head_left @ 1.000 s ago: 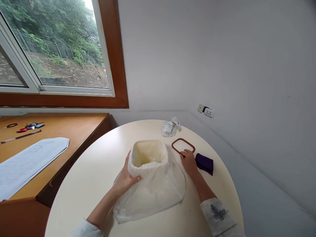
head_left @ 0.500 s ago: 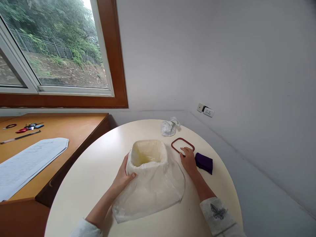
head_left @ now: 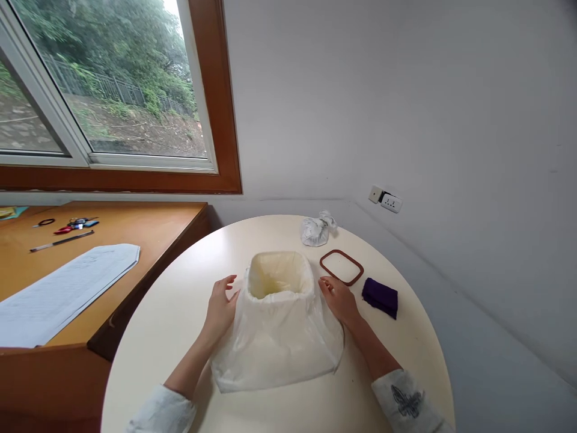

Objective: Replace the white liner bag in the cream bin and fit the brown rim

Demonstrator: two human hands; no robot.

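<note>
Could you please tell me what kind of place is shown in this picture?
It looks like a small office or study corner, though I cannot be certain: a wooden desk holds papers and a pen below a window, and a round table stands beside it.

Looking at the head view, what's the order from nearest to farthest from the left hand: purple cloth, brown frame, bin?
From the left hand:
1. Bin: just right.
2. Brown frame: right, past the bin.
3. Purple cloth: farthest right.
</note>
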